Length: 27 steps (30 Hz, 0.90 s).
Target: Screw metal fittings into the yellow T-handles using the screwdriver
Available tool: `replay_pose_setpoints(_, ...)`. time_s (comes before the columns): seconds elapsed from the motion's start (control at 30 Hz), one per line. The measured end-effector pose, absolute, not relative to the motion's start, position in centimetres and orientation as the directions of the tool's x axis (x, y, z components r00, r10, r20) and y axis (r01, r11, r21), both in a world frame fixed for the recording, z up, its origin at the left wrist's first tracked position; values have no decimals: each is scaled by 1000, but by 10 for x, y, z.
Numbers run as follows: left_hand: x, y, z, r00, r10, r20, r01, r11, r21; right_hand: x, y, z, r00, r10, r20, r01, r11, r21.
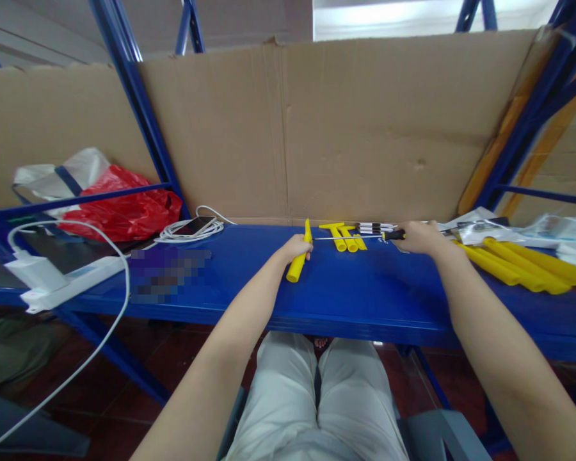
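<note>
My left hand (296,246) is wrapped round a yellow T-shaped plastic handle (295,269), its thick tube end pointing toward me. In my right hand (419,237) is a long screwdriver (348,238) by its black and yellow grip. The thin shaft lies level across the table, and its tip meets the right side of the yellow handle near my left fingers. Whether it sits in a screw there is too small to make out. Just behind the shaft lie several more yellow T-shaped pieces (339,239).
Long yellow tubes (523,266) and clear plastic bags (484,232) lie at the right of the blue table (365,294). Leftward are a coiled white cable (187,232), a white power strip (77,282) and a red bag (125,205). Cardboard (365,128) walls the back between blue posts.
</note>
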<state>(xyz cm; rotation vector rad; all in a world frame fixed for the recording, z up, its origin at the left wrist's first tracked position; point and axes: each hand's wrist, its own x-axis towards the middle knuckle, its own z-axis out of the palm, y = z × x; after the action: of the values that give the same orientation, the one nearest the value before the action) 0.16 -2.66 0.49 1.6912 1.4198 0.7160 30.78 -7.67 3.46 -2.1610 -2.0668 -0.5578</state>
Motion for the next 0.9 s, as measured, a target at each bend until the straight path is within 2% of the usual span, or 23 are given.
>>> replay_pose_setpoints(0.23,2,-27,5,221,973,-66,518,-60,853,305,-79,33,36,909,414,975,-124,187)
replay_pose_setpoints(0.57,2,-27,5,225,972,-62,516,-65,854,300,-83,37,87,916,392,973,-163,164)
replay_pose_setpoints(0.73,2,-27,5,220,974,-63,532,-65,844,305,-82,38,46,947,319,986,-94,137)
replay_pose_setpoints(0.9,2,-26,5,219,973,-73,535,-57,843,310,-79,37,-14,949,314,988,-35,150)
